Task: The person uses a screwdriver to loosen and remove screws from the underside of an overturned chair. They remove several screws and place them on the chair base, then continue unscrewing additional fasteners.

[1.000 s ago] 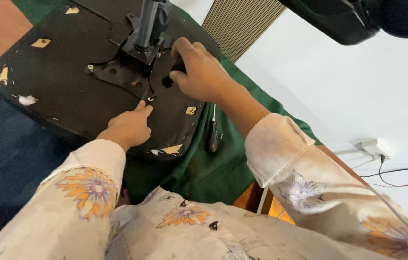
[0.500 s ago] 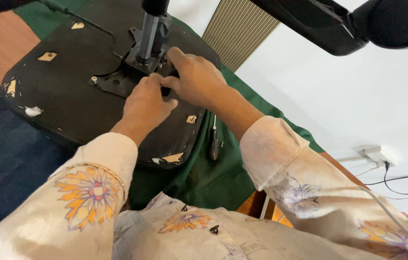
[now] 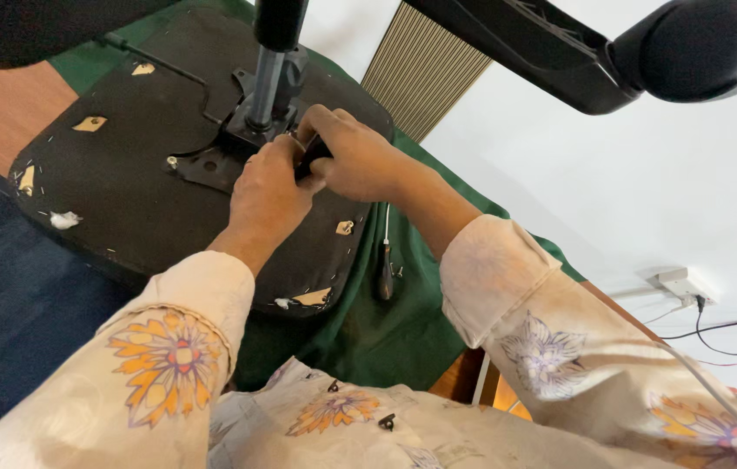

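Green cloth is covering the surface, white wall and a ribbed panel sitting at 1 o'clock behind it. I'm watching an office chair seat lying upside down on the cloth, presumably so the underside is facing up for access. Its black gas-lift column is sticking up toward 12 o'clock from the metal mounting plate. A chair base leg with a caster is hanging across the top right.

Both hands are meeting just at 4 o'clock of the column foot. Right hand is closing around a black tool handle, likely to drive a fastener in the plate. Left hand is curling in against the same spot, touching the right hand, seemingly steadying; I cannot tell whether it is gripping anything.

A screwdriver is lying loose on the cloth at 5 o'clock of the hands, just beside the seat edge.

Seat underside is looking worn: black fabric torn in spots, bare wood patches showing, white stuffing poking out at 9 o'clock.
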